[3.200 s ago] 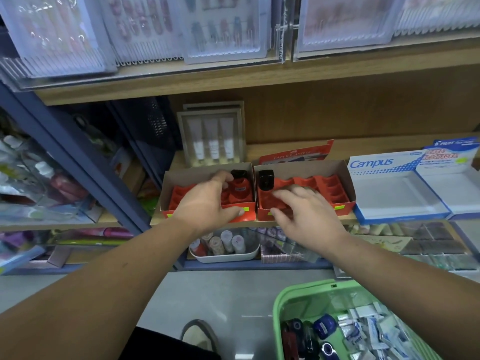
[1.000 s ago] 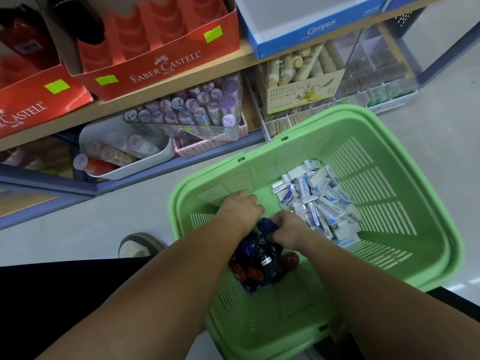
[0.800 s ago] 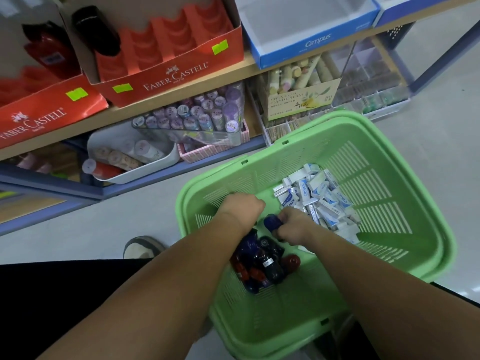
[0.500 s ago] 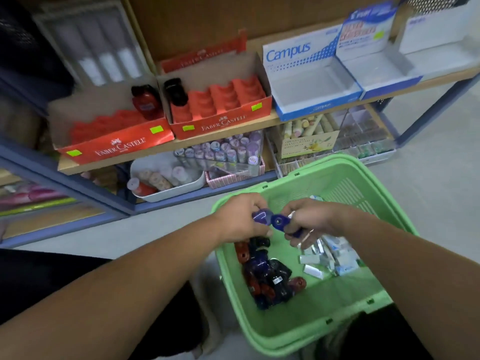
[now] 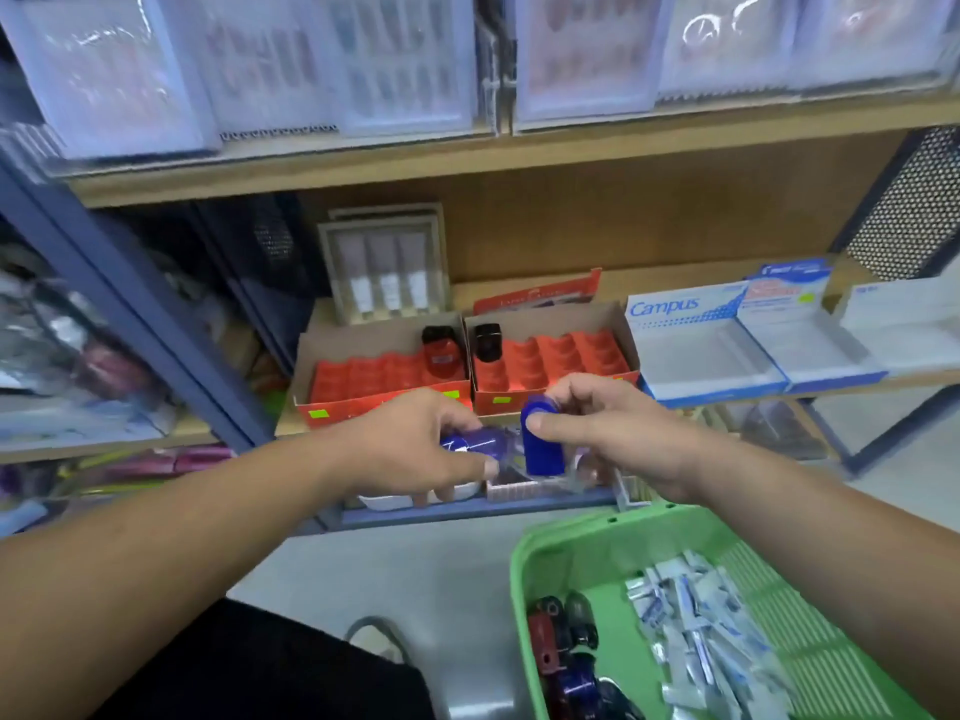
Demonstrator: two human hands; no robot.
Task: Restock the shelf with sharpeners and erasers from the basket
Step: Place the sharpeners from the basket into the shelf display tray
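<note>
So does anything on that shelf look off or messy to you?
Nothing damaged or spilled. The two red display boxes are nearly bare, with one sharpener standing in each, and the Campus box looks empty. Each hand holds a blue sharpener.

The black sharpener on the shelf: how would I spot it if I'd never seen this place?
Find the wooden shelf at the middle, where two red cardboard trays sit side by side. In the right-hand tray, look at the back left corner: the black sharpener stands there alone. Its neighbour in the left tray has a red body; this one is all black.
</note>
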